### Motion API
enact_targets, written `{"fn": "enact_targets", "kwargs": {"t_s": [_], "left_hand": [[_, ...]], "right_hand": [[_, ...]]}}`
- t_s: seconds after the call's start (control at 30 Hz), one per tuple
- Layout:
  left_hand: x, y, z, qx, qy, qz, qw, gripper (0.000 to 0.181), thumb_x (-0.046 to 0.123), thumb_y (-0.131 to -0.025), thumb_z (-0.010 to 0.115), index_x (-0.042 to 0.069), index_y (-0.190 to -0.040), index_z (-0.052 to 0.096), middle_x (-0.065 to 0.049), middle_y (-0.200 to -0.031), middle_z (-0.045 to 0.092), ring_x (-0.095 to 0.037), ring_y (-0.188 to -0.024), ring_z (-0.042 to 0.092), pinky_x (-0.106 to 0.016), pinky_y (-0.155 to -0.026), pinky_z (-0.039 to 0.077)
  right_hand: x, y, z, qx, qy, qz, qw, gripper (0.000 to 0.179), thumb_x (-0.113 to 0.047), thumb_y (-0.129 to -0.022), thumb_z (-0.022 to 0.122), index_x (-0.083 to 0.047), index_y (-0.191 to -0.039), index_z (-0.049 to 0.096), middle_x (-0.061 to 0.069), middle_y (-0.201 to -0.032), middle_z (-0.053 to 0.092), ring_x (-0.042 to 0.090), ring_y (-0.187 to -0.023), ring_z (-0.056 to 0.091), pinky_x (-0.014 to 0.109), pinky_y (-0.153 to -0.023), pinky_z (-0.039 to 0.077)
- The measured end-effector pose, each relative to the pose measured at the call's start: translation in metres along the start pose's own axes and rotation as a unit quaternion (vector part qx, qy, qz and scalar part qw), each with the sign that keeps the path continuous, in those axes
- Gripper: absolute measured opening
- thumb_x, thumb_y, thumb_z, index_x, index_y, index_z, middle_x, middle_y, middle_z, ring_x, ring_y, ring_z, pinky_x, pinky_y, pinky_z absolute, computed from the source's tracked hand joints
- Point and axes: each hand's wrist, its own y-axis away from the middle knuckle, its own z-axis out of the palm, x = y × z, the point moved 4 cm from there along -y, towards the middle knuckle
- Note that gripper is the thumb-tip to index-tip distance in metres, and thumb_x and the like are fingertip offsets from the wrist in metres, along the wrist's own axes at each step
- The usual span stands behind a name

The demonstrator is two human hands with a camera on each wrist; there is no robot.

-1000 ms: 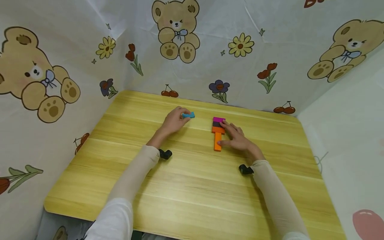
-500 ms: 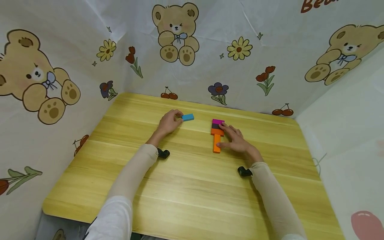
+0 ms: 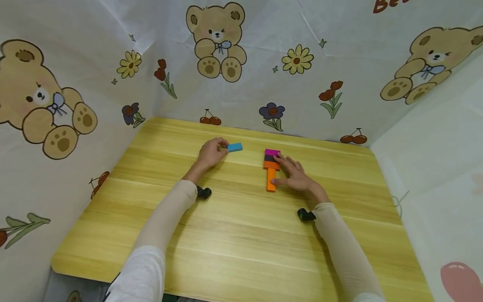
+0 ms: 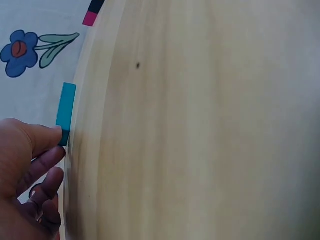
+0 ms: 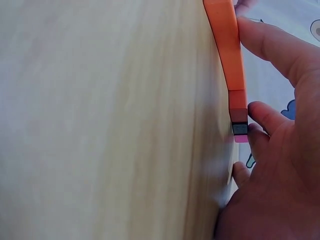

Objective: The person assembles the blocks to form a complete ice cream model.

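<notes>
At its left end, a light-blue rectangular block point(image 3: 235, 147) is pinched between the thumb and fingers of my left hand point(image 3: 212, 152). In the left wrist view the thumb lies against the end of this blue block point(image 4: 66, 107). To the right, several blocks lie joined in a T-like shape: a magenta block point(image 3: 272, 152) at the far end, then a dark block point(image 3: 268, 158), an orange crosswise block point(image 3: 271, 165) and a long orange block point(image 3: 271, 180) pointing towards me. My right hand point(image 3: 299, 176) rests along their right side, thumb on the long orange block, fingertips by the dark one.
The blocks lie on a wood-grain table point(image 3: 241, 235) with rounded corners. A white sheet point(image 3: 256, 33) printed with bears and flowers hangs round the back and sides. A black wrist device point(image 3: 204, 192) sits at the left wrist, another black device point(image 3: 306, 215) at the right.
The blue block has turned so its broad face shows, and the left hand has drawn slightly left and nearer. My right hand stays at the joined blocks. The head view has shifted a little.
</notes>
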Motion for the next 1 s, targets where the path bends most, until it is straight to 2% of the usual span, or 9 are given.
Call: {"fn": "enact_targets", "kwargs": {"t_s": [0.2, 0.43, 0.6, 0.83, 1.0], "left_hand": [[0.000, -0.007, 0.001, -0.004, 0.008, 0.014, 0.9999, 0.025, 0.021, -0.106, 0.069, 0.014, -0.130, 0.073, -0.008, -0.130, 0.074, -0.030, -0.111, 0.069, -0.052, -0.100, 0.055], [-0.002, -0.018, 0.001, -0.024, 0.021, 0.011, 0.9994, 0.026, 0.019, -0.107, 0.069, 0.012, -0.131, 0.073, -0.009, -0.133, 0.073, -0.033, -0.120, 0.065, -0.052, -0.108, 0.052], [-0.003, -0.025, 0.001, -0.027, 0.019, 0.008, 0.9994, 0.027, 0.021, -0.107, 0.069, 0.014, -0.133, 0.074, -0.009, -0.134, 0.073, -0.032, -0.124, 0.065, -0.051, -0.111, 0.051], [-0.006, -0.029, 0.000, -0.012, 0.053, -0.008, 0.9985, 0.029, 0.021, -0.107, 0.069, 0.016, -0.135, 0.074, -0.009, -0.136, 0.073, -0.032, -0.126, 0.066, -0.051, -0.110, 0.052], [-0.009, -0.033, 0.003, 0.007, 0.072, -0.005, 0.9974, 0.029, 0.019, -0.106, 0.070, 0.013, -0.134, 0.074, -0.010, -0.134, 0.073, -0.033, -0.122, 0.067, -0.052, -0.107, 0.053]], "right_hand": [[-0.002, 0.002, -0.001, 0.002, -0.003, 0.002, 1.0000, 0.099, -0.053, -0.095, 0.076, -0.030, -0.174, 0.021, -0.004, -0.185, 0.005, 0.035, -0.171, -0.009, 0.065, -0.132, -0.017], [-0.001, 0.003, 0.001, 0.003, -0.006, 0.000, 1.0000, 0.099, -0.053, -0.095, 0.076, -0.030, -0.174, 0.022, -0.004, -0.185, 0.006, 0.036, -0.171, -0.009, 0.065, -0.132, -0.017], [0.001, 0.002, 0.003, 0.005, -0.002, 0.000, 1.0000, 0.099, -0.054, -0.094, 0.076, -0.030, -0.174, 0.022, -0.003, -0.185, 0.006, 0.036, -0.171, -0.008, 0.065, -0.132, -0.017], [-0.001, 0.000, 0.002, 0.006, -0.010, -0.006, 0.9999, 0.100, -0.053, -0.094, 0.077, -0.029, -0.174, 0.022, -0.003, -0.185, 0.006, 0.035, -0.171, -0.009, 0.065, -0.132, -0.017], [0.000, 0.000, 0.001, 0.006, -0.008, -0.005, 0.9999, 0.100, -0.053, -0.094, 0.077, -0.029, -0.174, 0.022, -0.002, -0.185, 0.006, 0.035, -0.171, -0.009, 0.064, -0.132, -0.018]]}}
